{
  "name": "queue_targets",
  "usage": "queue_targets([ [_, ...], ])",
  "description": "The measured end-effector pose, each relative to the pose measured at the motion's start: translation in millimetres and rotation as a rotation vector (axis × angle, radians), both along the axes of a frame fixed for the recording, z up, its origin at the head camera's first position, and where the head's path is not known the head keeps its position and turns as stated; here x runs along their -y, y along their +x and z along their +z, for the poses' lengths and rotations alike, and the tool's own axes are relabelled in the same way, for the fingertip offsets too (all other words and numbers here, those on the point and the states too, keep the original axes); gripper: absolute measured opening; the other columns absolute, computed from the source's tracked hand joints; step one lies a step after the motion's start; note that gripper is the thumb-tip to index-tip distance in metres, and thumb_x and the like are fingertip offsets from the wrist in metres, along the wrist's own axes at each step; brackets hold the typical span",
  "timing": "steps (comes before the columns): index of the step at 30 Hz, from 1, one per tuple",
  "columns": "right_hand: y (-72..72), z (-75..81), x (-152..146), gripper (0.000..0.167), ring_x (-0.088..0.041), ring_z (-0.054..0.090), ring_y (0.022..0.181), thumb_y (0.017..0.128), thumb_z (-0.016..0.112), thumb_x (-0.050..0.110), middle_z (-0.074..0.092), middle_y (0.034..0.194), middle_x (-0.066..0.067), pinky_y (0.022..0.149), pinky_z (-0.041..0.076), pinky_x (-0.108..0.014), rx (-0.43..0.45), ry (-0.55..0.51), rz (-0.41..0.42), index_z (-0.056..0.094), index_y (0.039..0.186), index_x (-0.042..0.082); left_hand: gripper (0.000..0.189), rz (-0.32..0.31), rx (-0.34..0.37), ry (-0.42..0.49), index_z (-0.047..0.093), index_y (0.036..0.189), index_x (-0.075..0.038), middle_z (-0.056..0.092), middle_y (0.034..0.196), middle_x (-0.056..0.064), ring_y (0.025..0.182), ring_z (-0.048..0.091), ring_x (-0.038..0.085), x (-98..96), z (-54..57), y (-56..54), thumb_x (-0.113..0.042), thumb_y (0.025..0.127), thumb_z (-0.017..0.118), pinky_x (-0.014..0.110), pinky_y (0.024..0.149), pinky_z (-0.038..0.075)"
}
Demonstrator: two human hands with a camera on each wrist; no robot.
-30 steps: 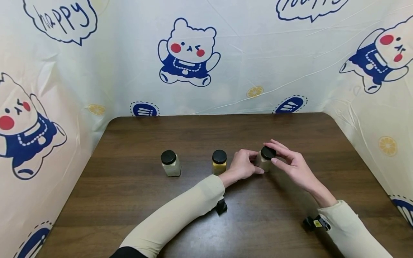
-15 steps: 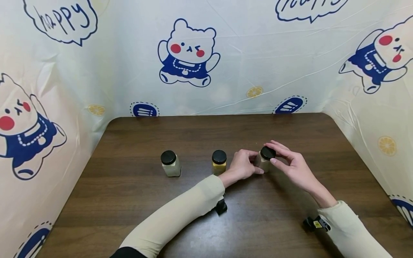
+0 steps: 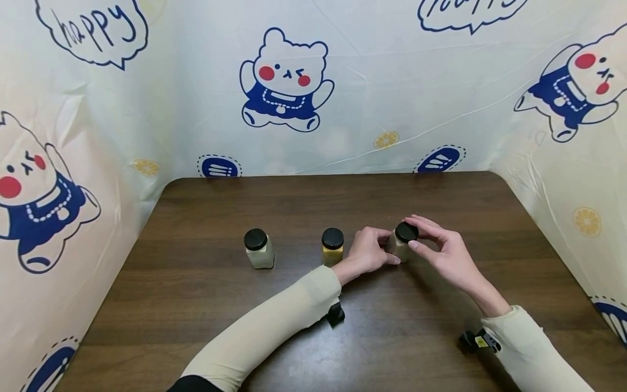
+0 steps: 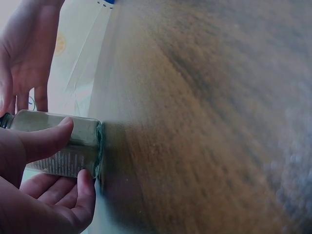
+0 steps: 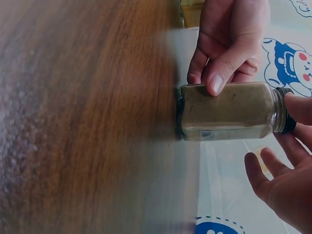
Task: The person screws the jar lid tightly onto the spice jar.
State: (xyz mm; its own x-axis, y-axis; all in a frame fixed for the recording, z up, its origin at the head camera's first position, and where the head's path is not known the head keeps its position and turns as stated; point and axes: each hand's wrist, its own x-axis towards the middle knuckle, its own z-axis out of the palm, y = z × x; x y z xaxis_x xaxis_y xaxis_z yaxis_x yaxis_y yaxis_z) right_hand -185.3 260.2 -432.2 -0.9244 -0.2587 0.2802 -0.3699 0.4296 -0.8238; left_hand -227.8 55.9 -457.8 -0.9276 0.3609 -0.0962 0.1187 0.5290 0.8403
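Observation:
A square glass spice jar (image 5: 229, 111) filled with greyish-brown powder stands upright on the table. My left hand (image 3: 367, 250) grips its body low down, the thumb on the near side, as the left wrist view also shows. My right hand (image 3: 448, 256) pinches the jar's black lid (image 3: 406, 232) between thumb and fingers; in the right wrist view its other fingers are spread below the lid. The glass thread shows at the neck beside the lid. A label with small print (image 4: 61, 163) is partly covered by the left hand's fingers.
A yellow-filled jar (image 3: 333, 247) with a black lid stands just left of my left hand, partly behind the wrist. Farther left is a pale-filled jar (image 3: 259, 249), also black-lidded. The brown wooden table (image 3: 206, 316) meets a printed curtain (image 3: 352, 109) at its back edge.
The right hand's fingers and thumb have shifted slightly around the lid. The left hand and the jar's body stay in place, and the other two jars have not moved.

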Motion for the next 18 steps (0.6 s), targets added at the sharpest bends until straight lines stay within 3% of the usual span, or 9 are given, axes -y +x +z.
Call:
queue_targets([
  [3,-0.6,-0.1,0.0,0.044,-0.010,0.058,0.130,0.098,0.073,-0.002,0.058,0.149,-0.016,0.101,0.045,-0.015,-0.015,-0.008,-0.009,0.067,0.141,0.006,0.053,0.000,0.001,0.004,0.078,0.127,-0.013,0.078,0.115,-0.002,0.108,0.070,0.009,-0.5,0.0,-0.7,-0.015,0.078,0.097,0.026,0.095,0.053],
  [6,-0.7,-0.4,0.2,0.045,-0.004,0.064,0.117,0.096,0.075,-0.003,0.061,0.144,-0.016,0.100,0.048,-0.018,-0.022,-0.026,-0.014,0.068,0.139,0.006,0.053,0.000,0.003,0.004,0.078,0.127,-0.013,0.078,0.115,-0.002,0.108,0.070,0.009,-0.7,-0.3,-0.6,-0.015,0.078,0.097,0.026,0.095,0.053],
  [10,-1.1,0.5,0.7,0.046,-0.009,0.068,0.107,0.094,0.077,-0.002,0.065,0.140,-0.013,0.098,0.050,-0.021,-0.021,-0.031,-0.025,0.069,0.138,0.007,0.053,-0.001,0.003,0.003,0.078,0.127,-0.013,0.078,0.116,-0.002,0.109,0.070,0.009,-0.8,-0.2,-0.4,-0.015,0.078,0.097,0.026,0.095,0.053],
  [18,-0.9,3.7,3.2,0.045,-0.018,0.068,0.106,0.093,0.081,0.002,0.069,0.131,-0.010,0.093,0.050,-0.018,-0.006,-0.032,-0.057,0.071,0.136,0.009,0.053,0.000,0.005,0.008,0.078,0.127,-0.013,0.078,0.115,-0.001,0.108,0.070,0.010,-0.7,0.2,-0.8,-0.014,0.078,0.097,0.027,0.095,0.053],
])
